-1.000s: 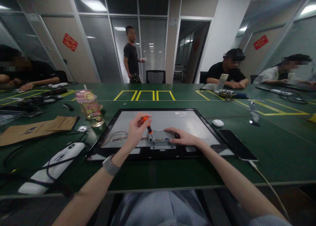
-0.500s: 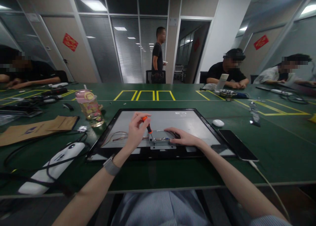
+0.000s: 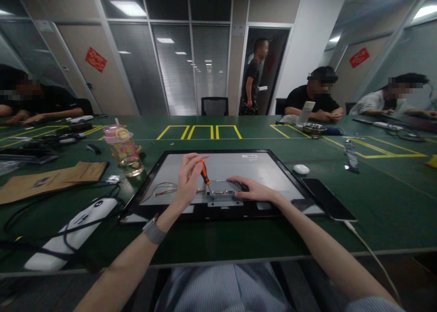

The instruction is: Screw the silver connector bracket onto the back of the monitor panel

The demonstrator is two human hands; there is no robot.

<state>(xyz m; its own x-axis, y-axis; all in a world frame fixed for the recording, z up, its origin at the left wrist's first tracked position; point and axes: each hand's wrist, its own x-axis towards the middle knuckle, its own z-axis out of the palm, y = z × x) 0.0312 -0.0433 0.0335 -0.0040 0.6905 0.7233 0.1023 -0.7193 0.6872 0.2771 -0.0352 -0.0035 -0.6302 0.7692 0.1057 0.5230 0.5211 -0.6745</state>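
A flat display panel (image 3: 239, 164) lies back side up on the table in front of me. At its near edge sits a metal bracket (image 3: 225, 203) with several connector ports, and thin cables run from it to the left. My left hand (image 3: 189, 178) has its thumb and fingers at the handle of an orange-and-black screwdriver (image 3: 205, 173). The screwdriver leans, its tip down at the left end of the bracket. My right hand (image 3: 254, 189) grips the bracket's right end, thumb by the ports and fingers reaching behind it.
Left of the panel stand a pink-lidded bottle (image 3: 124, 150), a brown paper bag (image 3: 51, 180) and a white device (image 3: 73, 234) crossed by black cables. To the right lie a phone (image 3: 327, 199) on a cable and a white case (image 3: 301, 169). Several people are across the table.
The fingers of my left hand have shifted on the screwdriver, and more of its handle shows. My right hand stays put. A person in the background has walked right to the doorway.
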